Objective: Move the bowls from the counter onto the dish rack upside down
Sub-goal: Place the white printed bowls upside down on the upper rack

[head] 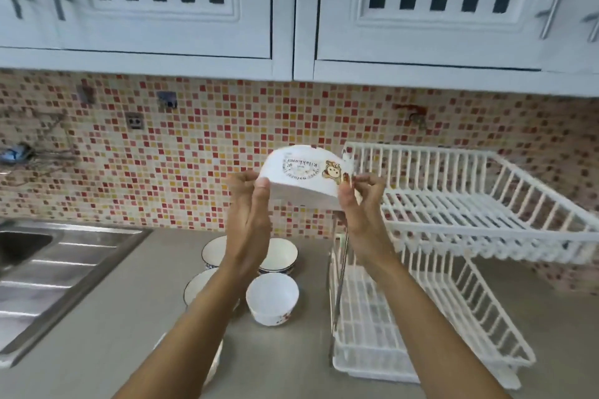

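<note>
I hold a white bowl with a cartoon bear print (303, 176) in the air, turned upside down, just left of the upper tier of the white dish rack (479, 230). My left hand (251, 204) grips its left rim and my right hand (358, 201) grips its right rim. On the grey counter below stand several more bowls, upright: a plain white one (272, 301), a dark-rimmed one (280, 254), and two others (214, 248) (197, 285) partly hidden behind my left forearm. Both rack tiers show no dishes.
A steel sink with drainboard (55, 272) takes up the left of the counter. The mosaic tile wall (194, 155) runs behind, and white wall cabinets (291, 10) hang overhead. The rack's lower tray (372, 334) sits on the counter at right.
</note>
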Demonstrator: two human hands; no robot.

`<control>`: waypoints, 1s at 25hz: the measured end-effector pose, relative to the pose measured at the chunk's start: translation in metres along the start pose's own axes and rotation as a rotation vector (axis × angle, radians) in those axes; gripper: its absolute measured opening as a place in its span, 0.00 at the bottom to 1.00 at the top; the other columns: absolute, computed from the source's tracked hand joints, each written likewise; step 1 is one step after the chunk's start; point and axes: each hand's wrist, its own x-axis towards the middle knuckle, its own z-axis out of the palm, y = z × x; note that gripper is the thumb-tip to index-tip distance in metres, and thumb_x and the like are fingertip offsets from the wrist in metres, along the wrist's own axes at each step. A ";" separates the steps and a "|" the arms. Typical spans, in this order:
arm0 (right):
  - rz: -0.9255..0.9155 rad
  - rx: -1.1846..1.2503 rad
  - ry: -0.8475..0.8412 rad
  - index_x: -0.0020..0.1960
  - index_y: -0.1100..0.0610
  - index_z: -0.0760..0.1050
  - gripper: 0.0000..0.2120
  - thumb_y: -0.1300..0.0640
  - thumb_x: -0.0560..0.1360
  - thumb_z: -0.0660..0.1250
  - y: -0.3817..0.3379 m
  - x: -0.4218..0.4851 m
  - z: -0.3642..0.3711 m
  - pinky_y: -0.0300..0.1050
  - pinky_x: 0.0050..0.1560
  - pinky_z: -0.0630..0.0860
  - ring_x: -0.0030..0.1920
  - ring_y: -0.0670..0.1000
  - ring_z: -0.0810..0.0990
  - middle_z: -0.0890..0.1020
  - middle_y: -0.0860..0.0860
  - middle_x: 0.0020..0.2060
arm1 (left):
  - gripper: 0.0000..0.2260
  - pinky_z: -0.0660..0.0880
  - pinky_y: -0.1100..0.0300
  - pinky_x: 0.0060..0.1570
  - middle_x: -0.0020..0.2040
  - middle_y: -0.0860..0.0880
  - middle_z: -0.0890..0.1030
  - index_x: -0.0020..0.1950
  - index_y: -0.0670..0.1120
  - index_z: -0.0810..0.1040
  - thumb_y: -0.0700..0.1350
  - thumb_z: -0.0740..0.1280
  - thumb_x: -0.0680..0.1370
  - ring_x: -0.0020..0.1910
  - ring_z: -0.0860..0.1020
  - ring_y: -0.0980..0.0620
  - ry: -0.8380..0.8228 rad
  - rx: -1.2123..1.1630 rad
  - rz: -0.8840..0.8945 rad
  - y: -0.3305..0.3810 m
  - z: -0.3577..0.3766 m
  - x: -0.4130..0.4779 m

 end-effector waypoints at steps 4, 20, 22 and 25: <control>-0.169 -0.103 -0.059 0.61 0.37 0.56 0.30 0.32 0.66 0.67 -0.049 0.040 -0.072 0.32 0.50 0.77 0.53 0.35 0.80 0.74 0.43 0.60 | 0.10 0.75 0.62 0.55 0.55 0.50 0.75 0.52 0.59 0.61 0.61 0.56 0.75 0.56 0.78 0.60 -0.179 -0.107 0.090 0.040 0.042 0.042; 0.169 -0.917 -0.476 0.71 0.48 0.60 0.48 0.39 0.58 0.79 0.066 0.146 -0.237 0.51 0.66 0.71 0.64 0.52 0.72 0.71 0.48 0.66 | 0.25 0.69 0.53 0.63 0.69 0.40 0.71 0.73 0.39 0.64 0.55 0.50 0.83 0.67 0.71 0.42 -0.696 0.249 -0.468 -0.003 0.225 0.115; 0.155 -1.073 -0.538 0.70 0.50 0.62 0.46 0.38 0.59 0.78 0.077 0.154 -0.236 0.47 0.63 0.71 0.63 0.51 0.71 0.71 0.49 0.64 | 0.25 0.66 0.53 0.69 0.73 0.43 0.67 0.74 0.39 0.62 0.54 0.52 0.83 0.71 0.67 0.43 -0.732 0.195 -0.562 -0.015 0.228 0.121; 0.214 -1.116 -0.577 0.72 0.53 0.59 0.49 0.36 0.60 0.76 0.088 0.158 -0.235 0.45 0.58 0.70 0.61 0.52 0.71 0.70 0.51 0.65 | 0.26 0.65 0.51 0.71 0.74 0.44 0.66 0.74 0.40 0.62 0.54 0.55 0.82 0.71 0.67 0.43 -0.733 0.227 -0.617 -0.030 0.231 0.127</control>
